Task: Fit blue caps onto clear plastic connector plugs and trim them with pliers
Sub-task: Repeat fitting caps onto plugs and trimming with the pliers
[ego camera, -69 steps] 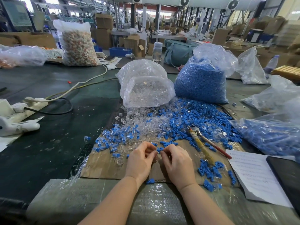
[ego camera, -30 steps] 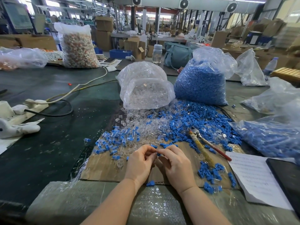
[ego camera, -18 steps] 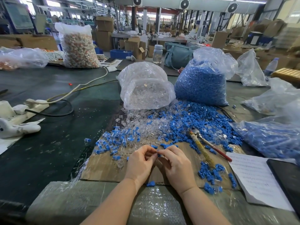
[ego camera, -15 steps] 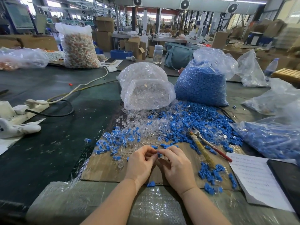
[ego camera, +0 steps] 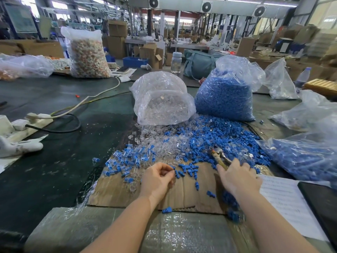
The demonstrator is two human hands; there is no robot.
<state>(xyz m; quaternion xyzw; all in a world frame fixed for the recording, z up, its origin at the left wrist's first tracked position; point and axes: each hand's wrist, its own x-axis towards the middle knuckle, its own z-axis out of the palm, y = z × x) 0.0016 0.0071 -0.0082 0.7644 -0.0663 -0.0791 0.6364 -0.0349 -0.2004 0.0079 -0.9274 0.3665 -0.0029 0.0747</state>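
- Resting on the cardboard (ego camera: 116, 190), the left hand (ego camera: 156, 179) is curling its fingers and pinching something small between thumb and fingertips; the piece is too hidden to name.
- The right hand (ego camera: 237, 178) is lying over the pliers (ego camera: 219, 157), fingers bent around the handles; the metal nose is poking out beyond it into the loose parts.
- Two hands and one pair of pliers are showing.
- Two filled bags are standing side by side beyond the cardboard: the clear bag (ego camera: 162, 101) is holding clear plugs, and the blue bag (ego camera: 226, 95), just to its right, is holding blue caps.
- A third bag (ego camera: 302, 157) holding blue pieces is lying at the right edge, and a tall bag (ego camera: 87, 55) of pale mixed parts is standing far left.
- Loose clear plugs (ego camera: 160, 137) are spilling from the clear bag toward the hands; loose blue caps (ego camera: 218, 136) are spreading to their right, too many to count.
- Capped plugs (ego camera: 127, 161) are lying in a cluster left of the left hand.
- One blue cap (ego camera: 166, 209) is sitting alone at the cardboard's near edge.
- Bare cardboard is showing between the two hands.
- A paper sheet (ego camera: 284, 201) is lying right of the right hand, touching a dark tablet (ego camera: 322, 203) at the frame's edge.
- Dark table (ego camera: 54, 170) is stretching open to the left, up to a power strip (ego camera: 27, 123) and cables.
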